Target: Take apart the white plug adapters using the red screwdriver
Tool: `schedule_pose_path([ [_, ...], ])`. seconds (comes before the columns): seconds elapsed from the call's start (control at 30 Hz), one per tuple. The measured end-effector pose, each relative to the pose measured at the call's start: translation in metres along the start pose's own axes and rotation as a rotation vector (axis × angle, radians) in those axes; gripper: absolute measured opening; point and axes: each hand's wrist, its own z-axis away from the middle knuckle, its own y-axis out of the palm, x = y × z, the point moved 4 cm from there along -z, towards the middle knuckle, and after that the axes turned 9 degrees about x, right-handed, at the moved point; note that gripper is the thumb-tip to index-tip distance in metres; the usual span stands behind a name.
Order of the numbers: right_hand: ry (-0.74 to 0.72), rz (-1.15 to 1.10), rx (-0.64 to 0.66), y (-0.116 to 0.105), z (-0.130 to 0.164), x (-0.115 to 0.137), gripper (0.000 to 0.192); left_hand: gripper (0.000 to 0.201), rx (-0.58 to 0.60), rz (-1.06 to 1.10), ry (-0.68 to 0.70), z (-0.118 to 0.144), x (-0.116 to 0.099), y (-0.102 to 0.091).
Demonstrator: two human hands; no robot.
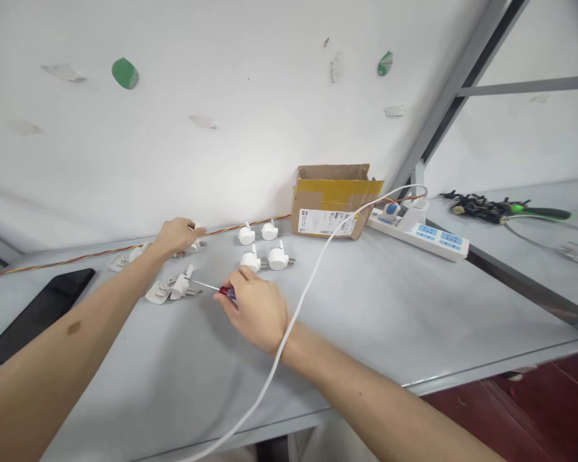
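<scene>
My right hand (255, 309) grips a small screwdriver (215, 289) with a dark red handle; its thin shaft points left at a white plug part (180, 287) lying beside a flat white cover (157, 293). My left hand (177, 235) reaches to the back of the grey table (390, 308) and closes around a white plug (195, 242) next to the twisted red-yellow wire (77, 258). Several assembled white plugs (262, 247) stand in a cluster between my hands and the box.
An open cardboard box (334, 200) sits against the wall. A white power strip (421, 232) lies to its right, with a white cable (313, 276) running over my right wrist. A black phone (36, 314) lies at left. Black tools (491, 207) rest on the neighbouring table.
</scene>
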Motion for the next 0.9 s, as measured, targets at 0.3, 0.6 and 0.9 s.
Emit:
schedule_pose_path([
  [0.3, 0.009, -0.005, 0.05, -0.001, 0.001, 0.003, 0.022, 0.061, 0.032, -0.089, 0.086, 0.01, 0.002, -0.008],
  [0.6, 0.07, 0.025, 0.083, -0.003, -0.001, 0.001, 0.022, 0.062, 0.15, -0.377, 0.366, 0.014, 0.004, -0.005],
  [0.9, 0.091, 0.036, 0.112, -0.007, -0.002, 0.002, 0.02, 0.053, 0.109, -0.312, 0.495, 0.011, 0.006, 0.003],
])
